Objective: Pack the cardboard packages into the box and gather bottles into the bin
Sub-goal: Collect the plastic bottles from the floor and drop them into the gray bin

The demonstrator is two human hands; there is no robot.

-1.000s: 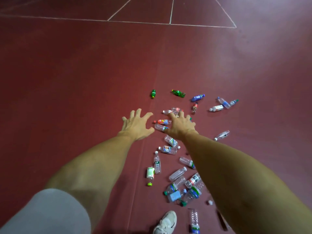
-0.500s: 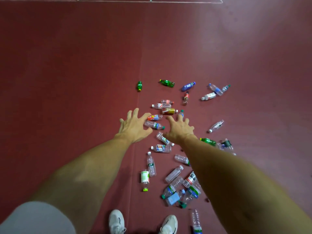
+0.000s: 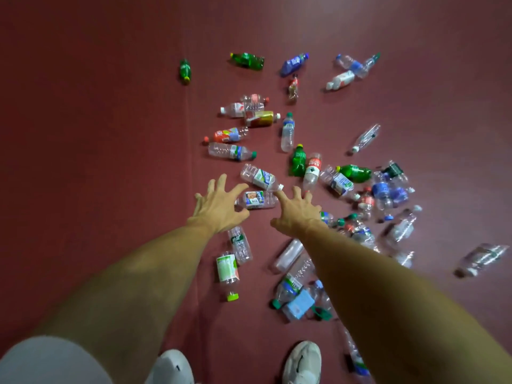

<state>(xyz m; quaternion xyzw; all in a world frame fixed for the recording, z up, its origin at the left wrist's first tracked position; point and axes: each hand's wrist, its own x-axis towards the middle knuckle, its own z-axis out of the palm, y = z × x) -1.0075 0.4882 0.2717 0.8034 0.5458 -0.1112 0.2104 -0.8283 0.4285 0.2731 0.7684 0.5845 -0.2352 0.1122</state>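
Several empty plastic bottles lie scattered on the dark red floor (image 3: 97, 134). A clear bottle with a picture label (image 3: 256, 200) lies between my two hands. My left hand (image 3: 219, 205) hovers just left of it, fingers spread, holding nothing. My right hand (image 3: 297, 210) is spread just right of it, index finger near its cap end. Another clear bottle with a green and blue label (image 3: 260, 177) lies just beyond. A clear bottle with a green label (image 3: 240, 243) lies partly under my left wrist. No cardboard packages, box or bin are in view.
Green bottles (image 3: 247, 60) and a blue bottle (image 3: 293, 63) lie at the far end. A dense cluster of clear bottles (image 3: 385, 192) sits to the right. My white shoes (image 3: 302, 361) stand at the bottom, beside a bottle with a lime cap (image 3: 227, 273).
The view has dropped lower and closer to the floor. Both hands have come down toward the nearer bottles, now flanking the picture-label bottle. More bottles on the right have come into view.
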